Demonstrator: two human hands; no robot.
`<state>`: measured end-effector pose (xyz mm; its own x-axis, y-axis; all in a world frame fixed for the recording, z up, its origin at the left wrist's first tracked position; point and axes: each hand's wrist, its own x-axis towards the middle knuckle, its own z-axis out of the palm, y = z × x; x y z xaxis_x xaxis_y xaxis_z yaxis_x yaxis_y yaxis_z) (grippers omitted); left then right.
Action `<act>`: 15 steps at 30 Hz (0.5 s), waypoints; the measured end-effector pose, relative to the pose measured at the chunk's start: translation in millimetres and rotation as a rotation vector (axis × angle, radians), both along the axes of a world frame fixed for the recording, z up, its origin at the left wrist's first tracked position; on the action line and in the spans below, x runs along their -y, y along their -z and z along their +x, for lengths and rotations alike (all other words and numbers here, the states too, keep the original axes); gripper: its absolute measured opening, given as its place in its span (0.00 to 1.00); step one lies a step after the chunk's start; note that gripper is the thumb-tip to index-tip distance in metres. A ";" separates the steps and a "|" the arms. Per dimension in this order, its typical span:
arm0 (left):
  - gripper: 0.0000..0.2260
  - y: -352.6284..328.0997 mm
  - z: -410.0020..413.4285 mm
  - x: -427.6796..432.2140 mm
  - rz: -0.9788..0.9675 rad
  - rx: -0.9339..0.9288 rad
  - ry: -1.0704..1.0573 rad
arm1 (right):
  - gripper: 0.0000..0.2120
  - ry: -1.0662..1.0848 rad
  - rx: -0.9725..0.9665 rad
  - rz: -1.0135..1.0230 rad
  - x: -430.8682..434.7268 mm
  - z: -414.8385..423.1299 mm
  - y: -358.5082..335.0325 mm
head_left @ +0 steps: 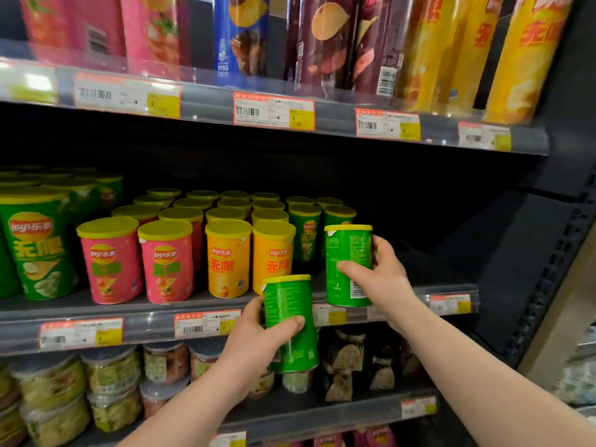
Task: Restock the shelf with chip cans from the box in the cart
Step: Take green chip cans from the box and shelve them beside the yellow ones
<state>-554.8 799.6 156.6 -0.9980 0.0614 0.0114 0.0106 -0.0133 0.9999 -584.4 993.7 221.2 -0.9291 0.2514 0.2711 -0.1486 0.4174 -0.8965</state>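
Green with a yellow lid, the upper can [346, 253] stands upright in the right hand [380, 272], whose fingers and thumb curl round it at the front edge of the middle shelf [145, 321], just right of the orange cans [272, 256]. Whether its base rests on the board cannot be told. The left hand [258, 337] grips the lower can [287, 304], also green and slightly tilted, out in front of the shelf's price tags [206, 324]. Pink cans [166, 262] stand further left, and tall cans [322, 43] line the shelf above.
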 end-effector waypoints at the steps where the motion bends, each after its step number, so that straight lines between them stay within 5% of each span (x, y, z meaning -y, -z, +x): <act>1: 0.19 -1.3 -0.2 -0.4 0.017 0.004 -0.007 | 0.34 0.002 0.003 0.000 -1.1 -7.1 -1.6; 9: 0.24 -5.3 -1.6 2.3 0.000 0.005 -0.083 | 0.33 -0.026 0.028 0.062 1.7 -61.8 2.1; 15: 0.22 -6.7 -0.3 3.6 -0.013 0.004 -0.105 | 0.46 -0.038 0.056 0.146 14.7 -91.1 14.9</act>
